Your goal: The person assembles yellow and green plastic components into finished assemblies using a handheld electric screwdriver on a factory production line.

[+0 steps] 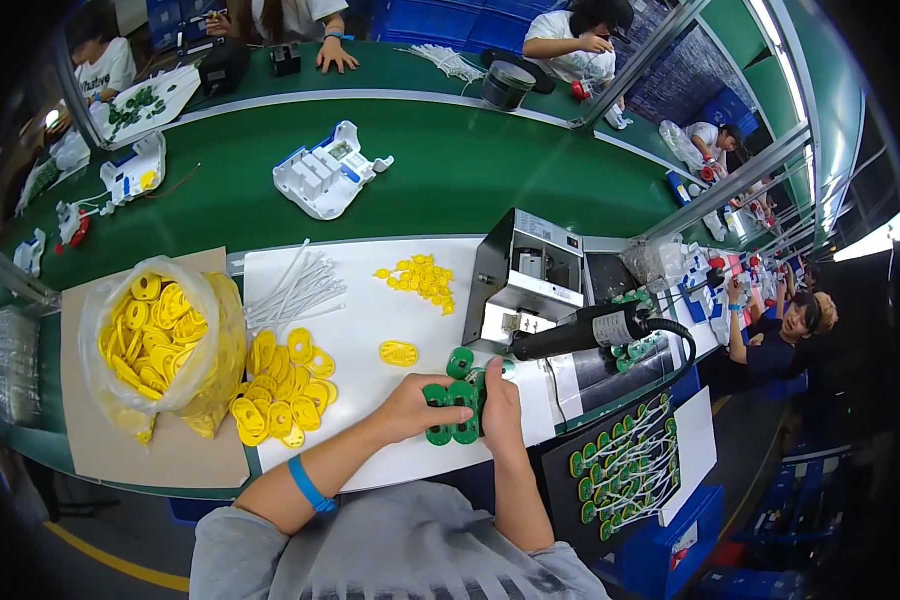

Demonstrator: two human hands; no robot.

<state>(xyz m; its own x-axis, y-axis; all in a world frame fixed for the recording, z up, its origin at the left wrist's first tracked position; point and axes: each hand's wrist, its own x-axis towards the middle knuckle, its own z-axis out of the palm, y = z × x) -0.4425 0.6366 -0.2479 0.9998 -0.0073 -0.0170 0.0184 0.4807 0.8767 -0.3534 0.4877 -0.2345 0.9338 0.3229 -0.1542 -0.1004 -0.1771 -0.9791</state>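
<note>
Both my hands hold a small panel of joined green oval circuit boards [452, 414] over the white work sheet. My left hand [416, 408] grips its left side, the thumb lying across the front. Along the right edge my right hand [502, 408] is closed, its thumb pointing up and its other fingers mostly hidden. Just beyond my hands lies a single yellow oval plastic piece [399, 353]. A black cylindrical power tool [580, 333] with a cable rests close to my right hand, in front of a black and silver bench machine [528, 270].
At left, a clear bag [210, 310] holds yellow plastic pieces, with a loose heap [288, 385] beside it. White cable ties [298, 290] and small yellow parts [420, 280] lie farther back. A white housing [328, 172] sits on the green belt [440, 165]. Wired boards fill a black tray [625, 465] at right.
</note>
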